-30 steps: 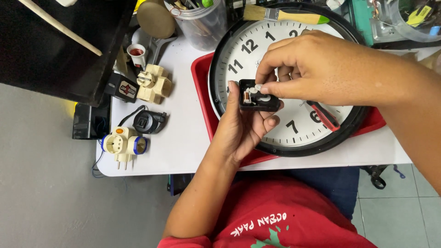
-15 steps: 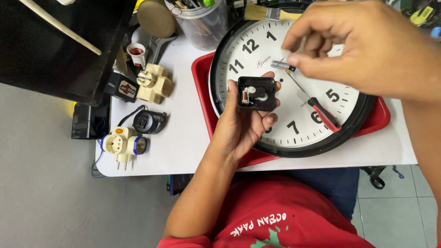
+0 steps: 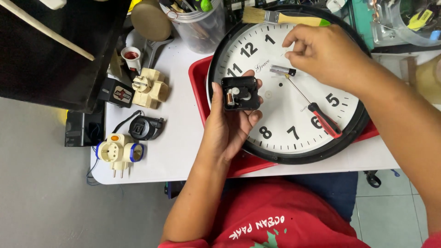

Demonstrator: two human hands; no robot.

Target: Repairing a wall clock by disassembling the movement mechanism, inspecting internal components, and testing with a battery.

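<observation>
Red-and-white rectangular label (image 3: 122, 93) on small black block at counter's left edge; no screens or signs.

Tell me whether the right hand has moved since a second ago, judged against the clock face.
Yes. The right hand has left the small black clock movement box and gone up and right across the white round clock face, towards its upper numerals.

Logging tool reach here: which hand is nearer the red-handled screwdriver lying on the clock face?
Right. The right hand hovers just above the screwdriver tip end, apart from it; the left hand holds the black clock mechanism farther left.
</observation>
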